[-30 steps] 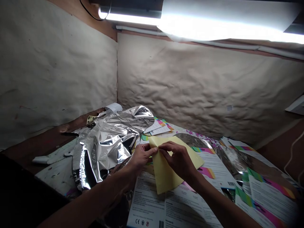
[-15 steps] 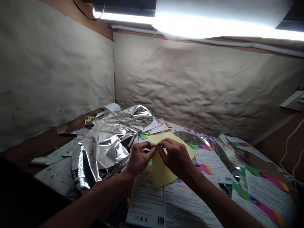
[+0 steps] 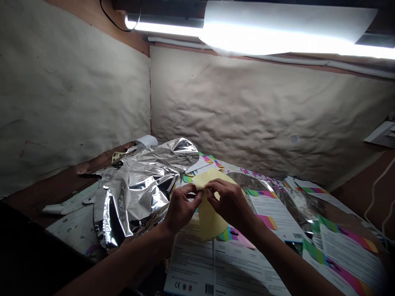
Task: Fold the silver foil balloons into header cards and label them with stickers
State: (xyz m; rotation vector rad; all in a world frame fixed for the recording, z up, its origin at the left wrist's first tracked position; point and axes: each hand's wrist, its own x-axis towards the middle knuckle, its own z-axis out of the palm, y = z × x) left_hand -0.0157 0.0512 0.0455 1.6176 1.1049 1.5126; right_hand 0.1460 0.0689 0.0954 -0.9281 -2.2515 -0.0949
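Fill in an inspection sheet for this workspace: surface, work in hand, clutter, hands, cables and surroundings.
Surface: largely hidden under printed cards and silver foil.
Work in hand: yellow paper, held above the cards, bent near its top.
Clutter: foil crumpled on the left; cards overlapping in front and to the right.
Hands: left hand and right hand both pinch the paper, fingers close together.
Cables: black cable at upper left, by the tube light; white cable at far right.
Surroundings: walls with wrinkled pale covering; light glowing overhead.
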